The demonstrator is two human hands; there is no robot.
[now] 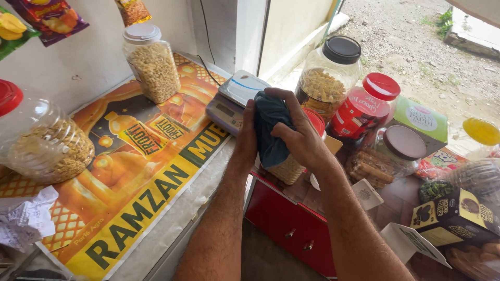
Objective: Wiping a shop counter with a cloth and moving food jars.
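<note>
Cloth [271, 132], dark blue, is bunched over a red-lidded jar [291, 165] that stands just right of the grey weighing scale [233, 100]. Right hand [301, 136] fingers curl down over the cloth, pressing it onto the jar's top. Left hand [247, 136] lies against the cloth's side nearest the scale; its fingers are hidden behind the fabric, so their spread cannot be told. Right of the scale, beyond the hands, stand a black-lidded jar [328, 78] of yellow snacks, a red jar [362, 109] and a brown-lidded jar [385, 156]. Left of the scale, a white-lidded jar [152, 63] sits on an orange poster [130, 182].
</note>
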